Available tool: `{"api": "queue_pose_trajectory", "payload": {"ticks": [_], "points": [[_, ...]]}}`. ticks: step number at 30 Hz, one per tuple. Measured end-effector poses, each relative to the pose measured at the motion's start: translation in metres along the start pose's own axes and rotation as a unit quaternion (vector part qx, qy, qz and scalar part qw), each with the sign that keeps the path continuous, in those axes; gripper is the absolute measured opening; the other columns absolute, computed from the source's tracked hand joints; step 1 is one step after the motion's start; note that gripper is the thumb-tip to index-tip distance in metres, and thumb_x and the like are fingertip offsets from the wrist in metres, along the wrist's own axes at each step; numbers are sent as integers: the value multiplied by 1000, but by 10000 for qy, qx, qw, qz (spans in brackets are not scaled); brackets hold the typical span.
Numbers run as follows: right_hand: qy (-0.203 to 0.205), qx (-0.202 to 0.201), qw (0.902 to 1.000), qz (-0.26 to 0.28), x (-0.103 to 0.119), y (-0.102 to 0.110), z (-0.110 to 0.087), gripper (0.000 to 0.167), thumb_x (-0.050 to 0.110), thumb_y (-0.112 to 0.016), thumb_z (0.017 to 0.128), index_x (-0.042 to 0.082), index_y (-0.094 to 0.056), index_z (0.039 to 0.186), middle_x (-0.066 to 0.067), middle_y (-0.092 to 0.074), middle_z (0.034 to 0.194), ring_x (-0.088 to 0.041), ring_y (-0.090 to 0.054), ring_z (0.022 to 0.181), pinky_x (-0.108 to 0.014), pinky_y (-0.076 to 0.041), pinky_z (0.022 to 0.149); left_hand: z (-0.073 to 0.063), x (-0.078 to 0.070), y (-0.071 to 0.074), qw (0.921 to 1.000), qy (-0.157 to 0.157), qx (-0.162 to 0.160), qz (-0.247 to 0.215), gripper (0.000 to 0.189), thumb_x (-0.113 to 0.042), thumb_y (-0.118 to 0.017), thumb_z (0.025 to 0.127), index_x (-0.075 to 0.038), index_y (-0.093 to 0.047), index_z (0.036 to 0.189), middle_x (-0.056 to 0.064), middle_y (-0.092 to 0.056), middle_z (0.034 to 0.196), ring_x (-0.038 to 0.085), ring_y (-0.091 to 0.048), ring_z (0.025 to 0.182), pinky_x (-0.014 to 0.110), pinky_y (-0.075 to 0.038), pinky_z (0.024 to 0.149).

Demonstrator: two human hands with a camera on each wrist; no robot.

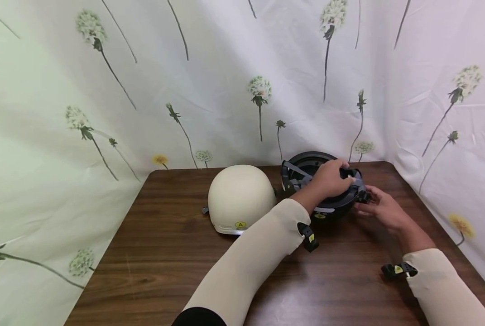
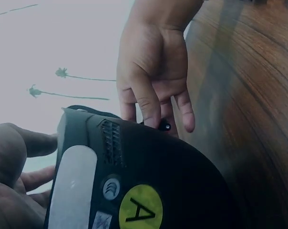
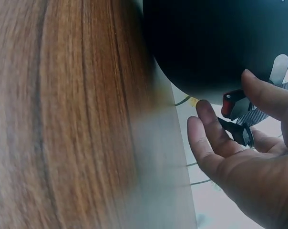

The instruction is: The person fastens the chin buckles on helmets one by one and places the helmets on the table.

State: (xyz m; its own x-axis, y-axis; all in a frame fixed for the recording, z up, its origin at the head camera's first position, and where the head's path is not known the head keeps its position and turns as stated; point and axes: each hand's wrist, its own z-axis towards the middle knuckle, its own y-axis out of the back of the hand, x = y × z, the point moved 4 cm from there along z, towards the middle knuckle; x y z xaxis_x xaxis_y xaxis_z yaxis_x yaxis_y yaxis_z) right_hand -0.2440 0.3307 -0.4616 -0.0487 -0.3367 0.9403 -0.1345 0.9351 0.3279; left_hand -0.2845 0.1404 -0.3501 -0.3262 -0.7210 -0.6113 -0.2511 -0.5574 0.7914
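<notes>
A black helmet (image 1: 342,208) lies upside down at the back right of the table, its dark padded inside facing up and grey straps (image 1: 297,170) showing within. My left hand (image 1: 329,179) reaches over its opening and pinches the grey strap at the right side; the left wrist view partly hides these fingers behind the rim. Just outside that rim, my right hand (image 1: 382,210) holds the strap's black buckle (image 3: 237,105), which has a red part. Its thumb lies near the shell, with the fingers curled below. A yellow "A" sticker (image 2: 140,207) marks the shell.
Left of the black helmet, a cream helmet (image 1: 242,194) stands dome up with a yellow "A" sticker. The brown wooden table (image 1: 156,253) reaches back to a white cloth backdrop (image 1: 218,104) printed with dandelions. Black bands (image 1: 307,236) circle both wrists over cream sleeves.
</notes>
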Motion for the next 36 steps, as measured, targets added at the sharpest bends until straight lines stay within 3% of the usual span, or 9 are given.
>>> {"api": "queue_pose_trajectory", "payload": {"ticks": [6,12,18,30,36], "points": [[172,-89,9998,11,1,-1,0,77,8,-72,106,-5,-28,167,-1,-56,136,8,-67,106,-26,-64,90,4,-3,-8,9994,143,199,258,43,-49,-65,108,-33,-63,148,-12,-69,146,7,-65,124,27,-51,99],[229,-200,9994,-143,2,1,-3,81,14,-76,104,-5,-30,167,3,-58,135,7,-69,104,-24,-63,89,3,-6,-15,9984,182,394,371,46,-54,-62,109,-35,-62,151,-14,-69,146,8,-64,128,36,-47,106],[239,-278,9993,-103,4,4,-6,82,13,-77,103,-4,-29,168,22,-59,121,3,-71,99,-24,-62,87,3,-3,-17,9986,182,389,319,49,-56,-63,108,-33,-63,150,-12,-68,150,10,-65,130,37,-49,107],[207,-362,9991,-36,10,10,-10,80,17,-79,103,0,-33,167,24,-61,122,4,-73,102,-26,-63,88,7,3,-20,9984,106,476,-283,49,-53,-66,107,-26,-66,147,-4,-69,149,11,-67,121,26,-53,95],[464,-309,9983,184,14,12,-11,73,9,-76,104,1,-36,164,25,-60,125,9,-70,108,-21,-61,88,7,3,-17,9966,5,396,-719,46,-49,-71,105,-25,-69,144,-2,-71,143,11,-68,116,26,-54,91]]}}
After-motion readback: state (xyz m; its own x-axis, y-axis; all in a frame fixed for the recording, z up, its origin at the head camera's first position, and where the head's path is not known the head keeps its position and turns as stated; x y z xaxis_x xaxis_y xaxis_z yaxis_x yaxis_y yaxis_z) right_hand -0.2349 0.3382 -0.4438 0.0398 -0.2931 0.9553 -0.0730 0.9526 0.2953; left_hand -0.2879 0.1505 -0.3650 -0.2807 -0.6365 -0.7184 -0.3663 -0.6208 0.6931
